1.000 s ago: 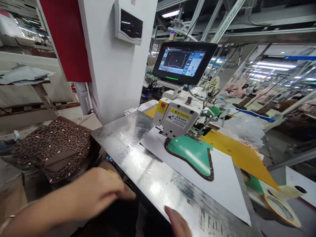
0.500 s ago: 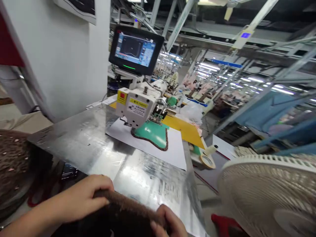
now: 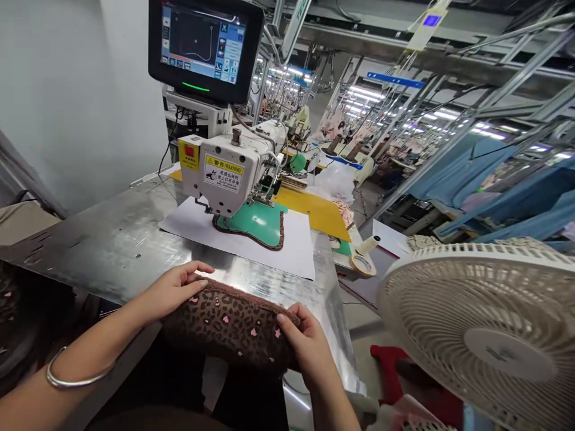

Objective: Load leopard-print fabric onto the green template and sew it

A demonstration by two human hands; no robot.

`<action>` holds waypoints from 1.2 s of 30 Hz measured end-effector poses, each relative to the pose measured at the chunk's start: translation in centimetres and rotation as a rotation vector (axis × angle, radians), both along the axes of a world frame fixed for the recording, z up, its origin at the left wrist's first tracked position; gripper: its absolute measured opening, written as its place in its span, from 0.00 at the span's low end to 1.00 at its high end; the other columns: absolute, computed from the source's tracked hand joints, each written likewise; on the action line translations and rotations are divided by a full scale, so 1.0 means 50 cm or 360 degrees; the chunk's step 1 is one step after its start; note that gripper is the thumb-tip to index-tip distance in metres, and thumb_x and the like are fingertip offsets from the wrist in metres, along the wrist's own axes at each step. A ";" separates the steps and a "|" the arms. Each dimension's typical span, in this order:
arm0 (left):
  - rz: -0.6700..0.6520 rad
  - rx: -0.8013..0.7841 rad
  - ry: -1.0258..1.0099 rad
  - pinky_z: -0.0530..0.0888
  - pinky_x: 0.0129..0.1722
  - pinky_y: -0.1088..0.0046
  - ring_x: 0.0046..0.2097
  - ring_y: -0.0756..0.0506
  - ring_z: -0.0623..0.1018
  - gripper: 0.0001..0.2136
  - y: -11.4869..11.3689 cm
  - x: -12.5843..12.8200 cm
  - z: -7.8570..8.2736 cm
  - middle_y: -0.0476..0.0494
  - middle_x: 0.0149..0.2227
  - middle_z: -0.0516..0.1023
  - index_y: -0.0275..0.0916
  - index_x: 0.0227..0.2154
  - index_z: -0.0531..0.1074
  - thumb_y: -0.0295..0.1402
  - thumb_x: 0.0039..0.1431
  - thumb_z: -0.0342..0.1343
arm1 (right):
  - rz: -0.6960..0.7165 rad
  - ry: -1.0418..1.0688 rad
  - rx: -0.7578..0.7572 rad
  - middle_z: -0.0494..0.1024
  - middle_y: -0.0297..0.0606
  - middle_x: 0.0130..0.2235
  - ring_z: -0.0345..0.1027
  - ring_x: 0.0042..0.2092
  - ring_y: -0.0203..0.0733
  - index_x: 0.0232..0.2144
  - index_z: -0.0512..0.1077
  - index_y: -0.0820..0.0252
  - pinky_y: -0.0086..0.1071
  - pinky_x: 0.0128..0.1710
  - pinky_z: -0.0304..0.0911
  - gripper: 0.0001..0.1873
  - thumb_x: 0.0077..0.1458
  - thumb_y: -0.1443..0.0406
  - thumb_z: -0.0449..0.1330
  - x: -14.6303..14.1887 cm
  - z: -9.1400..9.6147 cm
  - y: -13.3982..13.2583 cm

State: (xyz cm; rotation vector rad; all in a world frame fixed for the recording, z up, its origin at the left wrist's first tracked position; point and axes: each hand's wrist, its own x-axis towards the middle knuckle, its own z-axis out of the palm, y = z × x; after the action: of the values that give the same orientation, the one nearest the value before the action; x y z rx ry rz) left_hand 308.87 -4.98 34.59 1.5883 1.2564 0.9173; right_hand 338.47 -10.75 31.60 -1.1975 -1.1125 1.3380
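Both hands hold leopard-print fabric piece point(image 3: 231, 326) at near edge of metal table point(image 3: 112, 245): left hand point(image 3: 173, 290) grip on left end, right hand point(image 3: 305, 344) grip on right end; fabric possibly folded. Sewing machine point(image 3: 229, 173) beyond.

Leopard-print fabric point(image 3: 229, 326) (both hands gripping)

Near me, my hands grip a leopard-print fabric piece point(image 3: 231, 326), soft and fuzzy-napped cloth with pink hearts. It rests on the metal table point(image 3: 112, 245), brushed, scratched and glossy under the lights. Farther off I see matt white paper sheet point(image 3: 251, 248), a smooth green template point(image 3: 258, 221), and the sewing machine head point(image 3: 224, 173) in glossy white enamel. At right, the fan grille point(image 3: 485, 335) is matt cream plastic.
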 end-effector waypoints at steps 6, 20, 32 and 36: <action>-0.0103 -0.0249 -0.0216 0.74 0.36 0.68 0.35 0.45 0.78 0.23 -0.023 -0.014 -0.001 0.45 0.36 0.79 0.42 0.51 0.70 0.47 0.55 0.60 | 0.0029 -0.0014 -0.0037 0.70 0.29 0.27 0.58 0.27 0.34 0.34 0.68 0.56 0.26 0.25 0.54 0.24 0.54 0.44 0.67 0.010 -0.008 -0.021; 0.0303 0.0154 0.0301 0.71 0.41 0.65 0.39 0.42 0.77 0.22 0.012 -0.012 0.003 0.44 0.42 0.80 0.42 0.50 0.70 0.47 0.56 0.53 | -0.0249 -0.0589 0.0219 0.76 0.35 0.32 0.66 0.34 0.44 0.36 0.72 0.57 0.34 0.32 0.61 0.19 0.54 0.49 0.63 0.000 0.024 0.048; 0.0341 0.0424 0.0883 0.63 0.42 0.60 0.41 0.36 0.72 0.10 -0.054 0.024 -0.020 0.41 0.35 0.72 0.41 0.27 0.66 0.40 0.58 0.47 | -0.0231 -0.0503 0.0219 0.77 0.38 0.36 0.68 0.39 0.46 0.38 0.73 0.57 0.35 0.39 0.63 0.21 0.54 0.47 0.63 0.007 0.031 0.022; 0.0283 0.0320 0.0719 0.64 0.36 0.66 0.34 0.42 0.72 0.11 -0.046 0.016 -0.011 0.47 0.29 0.72 0.42 0.28 0.66 0.42 0.60 0.46 | -0.0297 -0.0423 0.0207 0.72 0.32 0.26 0.62 0.31 0.40 0.29 0.70 0.57 0.32 0.32 0.57 0.18 0.49 0.49 0.67 0.007 0.050 0.025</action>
State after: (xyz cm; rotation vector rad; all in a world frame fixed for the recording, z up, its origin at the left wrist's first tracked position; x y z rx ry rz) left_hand 309.65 -7.28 34.02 1.9388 1.6822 0.8400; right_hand 338.80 -9.49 34.10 -1.3731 -1.2205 0.9700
